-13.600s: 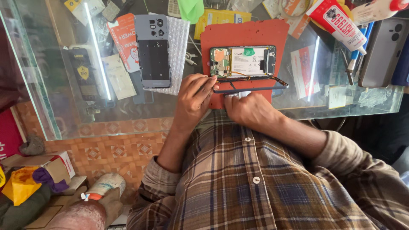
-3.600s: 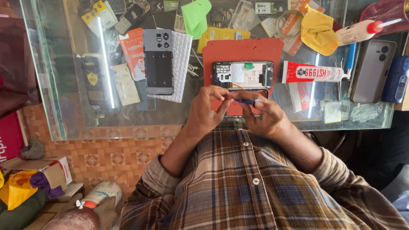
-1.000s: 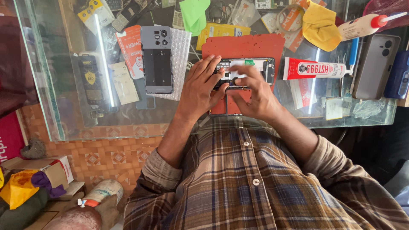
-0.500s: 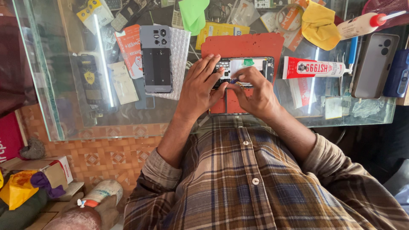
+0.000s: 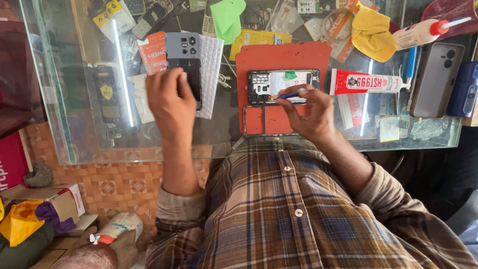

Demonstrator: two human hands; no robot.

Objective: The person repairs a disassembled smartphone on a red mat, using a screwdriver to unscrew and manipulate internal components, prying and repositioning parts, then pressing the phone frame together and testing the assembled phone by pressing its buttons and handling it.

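Observation:
An opened phone [image 5: 284,84] with its insides showing lies on a red mat [image 5: 284,57] on the glass counter. A thin black frame [image 5: 269,120] lies just in front of it. My right hand [image 5: 306,114] holds a blue-handled tool [image 5: 289,93] with its tip on the opened phone. My left hand [image 5: 172,102] has reached left and rests on a grey phone back cover [image 5: 185,60] that lies on a sheet of bubble wrap [image 5: 211,65].
A red-and-white glue tube [image 5: 371,82] lies right of the mat. Beyond it are a grey phone [image 5: 437,79], a blue phone [image 5: 463,89], a yellow cloth [image 5: 371,32] and a squeeze bottle [image 5: 423,32]. A green cloth [image 5: 226,17] and packets crowd the back.
My left hand has left the opened phone and moved left onto the grey back cover. My right hand stays at the phone with the tool.

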